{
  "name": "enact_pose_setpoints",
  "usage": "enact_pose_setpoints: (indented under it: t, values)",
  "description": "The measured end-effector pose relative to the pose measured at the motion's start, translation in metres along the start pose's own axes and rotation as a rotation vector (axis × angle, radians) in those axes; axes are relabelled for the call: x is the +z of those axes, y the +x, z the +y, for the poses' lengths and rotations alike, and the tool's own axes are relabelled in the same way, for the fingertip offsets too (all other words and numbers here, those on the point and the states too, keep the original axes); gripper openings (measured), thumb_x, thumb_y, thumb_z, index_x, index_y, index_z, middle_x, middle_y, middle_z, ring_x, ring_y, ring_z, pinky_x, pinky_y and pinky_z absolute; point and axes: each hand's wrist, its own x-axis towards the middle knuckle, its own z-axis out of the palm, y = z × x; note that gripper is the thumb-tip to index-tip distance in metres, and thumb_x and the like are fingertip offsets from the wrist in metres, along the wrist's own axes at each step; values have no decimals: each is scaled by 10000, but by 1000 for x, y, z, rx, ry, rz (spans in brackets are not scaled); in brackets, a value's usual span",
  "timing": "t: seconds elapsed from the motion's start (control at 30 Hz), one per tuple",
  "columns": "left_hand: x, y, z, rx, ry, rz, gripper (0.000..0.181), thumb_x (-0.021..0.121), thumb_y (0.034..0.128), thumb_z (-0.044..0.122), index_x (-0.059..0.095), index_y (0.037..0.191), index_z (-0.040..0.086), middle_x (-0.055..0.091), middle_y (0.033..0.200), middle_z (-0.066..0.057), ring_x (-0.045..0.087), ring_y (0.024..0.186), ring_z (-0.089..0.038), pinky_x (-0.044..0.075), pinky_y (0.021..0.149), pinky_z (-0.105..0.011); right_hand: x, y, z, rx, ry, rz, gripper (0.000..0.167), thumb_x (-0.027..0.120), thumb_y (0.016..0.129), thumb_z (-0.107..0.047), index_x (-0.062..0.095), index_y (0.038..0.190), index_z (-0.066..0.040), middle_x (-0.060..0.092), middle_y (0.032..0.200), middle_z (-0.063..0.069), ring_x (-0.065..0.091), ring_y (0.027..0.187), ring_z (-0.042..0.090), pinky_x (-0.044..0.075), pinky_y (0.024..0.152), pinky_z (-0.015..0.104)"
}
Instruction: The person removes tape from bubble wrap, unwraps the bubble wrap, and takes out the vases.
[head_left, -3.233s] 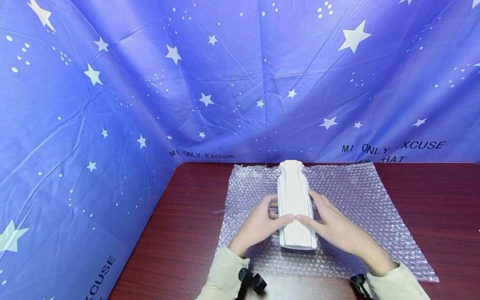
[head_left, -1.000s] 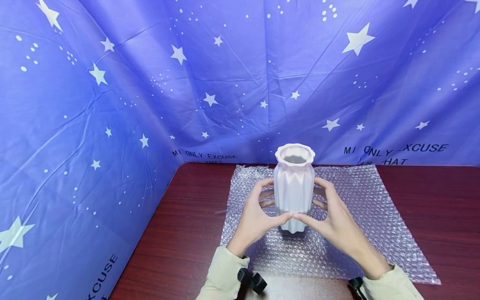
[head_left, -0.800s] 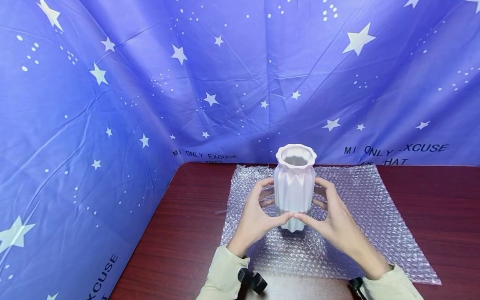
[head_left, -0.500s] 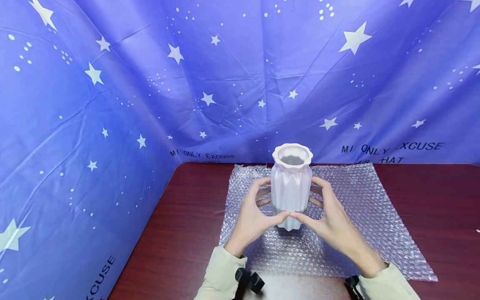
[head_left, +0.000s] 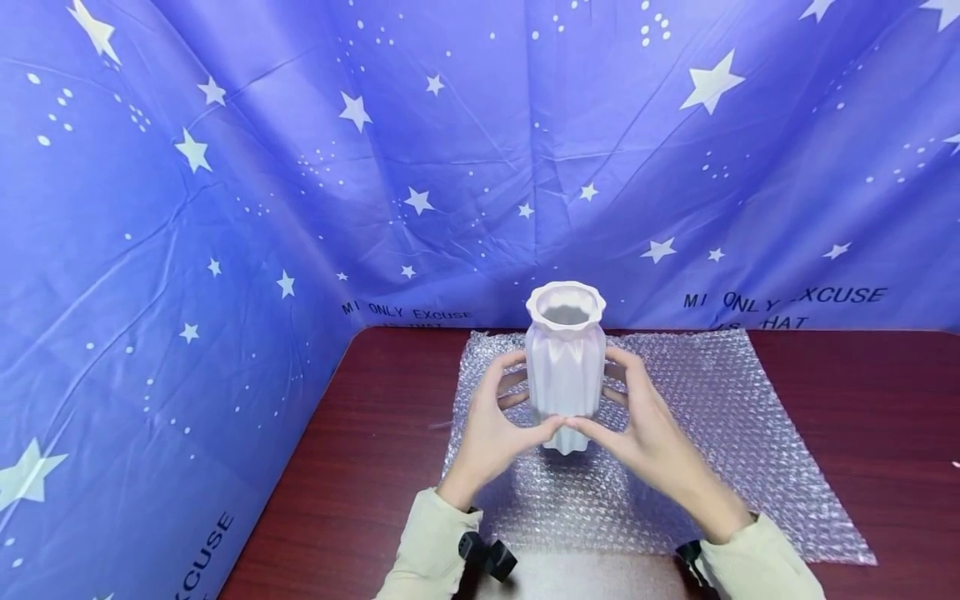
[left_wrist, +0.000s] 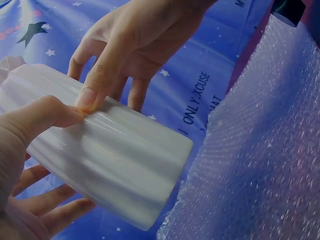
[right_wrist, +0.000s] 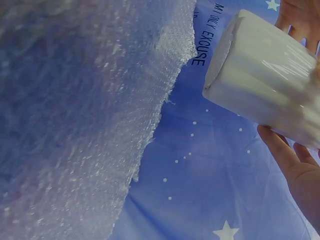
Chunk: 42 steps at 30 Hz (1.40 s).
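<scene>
A white fluted vase with a scalloped rim is held nearly upright in the head view, its open mouth tipped toward me. My left hand grips its left side and my right hand its right side. Both thumbs meet on the near face, low on the body. The other fingers wrap behind it and are partly hidden. In the left wrist view the vase lies slantwise between the two hands, its base apart from the bubble wrap. Its smooth base end also shows in the right wrist view, on the vase.
The bubble wrap sheet is spread flat on the dark red wooden table, beneath the vase. Behind and to the left hangs a blue cloth printed with white stars. A black wrist camera sits at the left cuff.
Earlier the vase leaned away with its mouth out of sight; both hands have tipped it so the opening shows. Over the last second it has shifted slightly left and upward, the grip unchanged.
</scene>
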Motion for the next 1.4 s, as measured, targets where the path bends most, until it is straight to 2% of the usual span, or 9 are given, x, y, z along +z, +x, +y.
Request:
enact_pose_setpoints:
  t: [0.17,0.33,0.57,0.8,0.93,1.17,1.3,1.4]
  values:
    - [-10,-1,-2,-8,-22,18,778,884,713,72,490,1380,153,550,1376,-55,609,1209,-287,565,922,-316,7,6,-2,32,25,-22,953,876,718,-83,294,1470,-36,444,1428,161,545,1238,310,529,973,389]
    - [-20,-3,-6,-34,-28,39,779,900,696,78,509,1363,172,578,1350,-37,626,1191,-249,573,909,-317,15,11,-5,54,39,-51,937,858,756,-144,281,1489,-65,427,1453,156,547,1247,310,524,986,383]
    - [-34,-4,-6,-37,-18,69,778,907,691,85,515,1357,177,580,1346,-37,625,1188,-242,577,903,-340,27,19,-8,56,82,-74,913,840,784,-188,280,1503,-130,410,1483,109,532,1276,299,512,1008,387]
    - [-44,-5,-5,-76,-9,100,791,880,672,-37,504,1358,81,574,1354,-120,608,1213,-300,564,933,-382,37,27,-13,94,88,-113,907,829,795,-244,275,1503,-135,364,1521,101,515,1306,311,508,1009,358]
    - [-51,-5,-7,-59,7,125,798,875,659,-67,502,1354,51,572,1348,-142,612,1208,-311,565,931,-391,43,33,-17,98,87,-126,902,826,798,-243,275,1500,-114,367,1507,112,503,1317,311,499,1020,354]
    - [-64,-8,-12,-25,-10,138,767,893,682,2,523,1342,125,590,1320,-75,629,1189,-235,570,919,-364,55,41,-20,97,110,-135,886,823,799,-191,277,1484,-54,373,1485,168,485,1325,363,493,1027,393]
    - [-71,-8,-16,9,-42,144,757,884,696,1,517,1350,110,585,1320,-96,626,1190,-266,564,933,-373,63,47,-21,115,123,-139,886,816,807,-199,272,1492,-55,380,1489,172,491,1324,359,497,1023,392]
    - [-77,-8,-17,14,-34,163,760,879,693,-19,516,1350,99,582,1319,-103,626,1185,-275,564,934,-370,69,52,-23,110,121,-147,868,806,819,-210,273,1489,-63,389,1486,164,509,1314,345,500,1020,373]
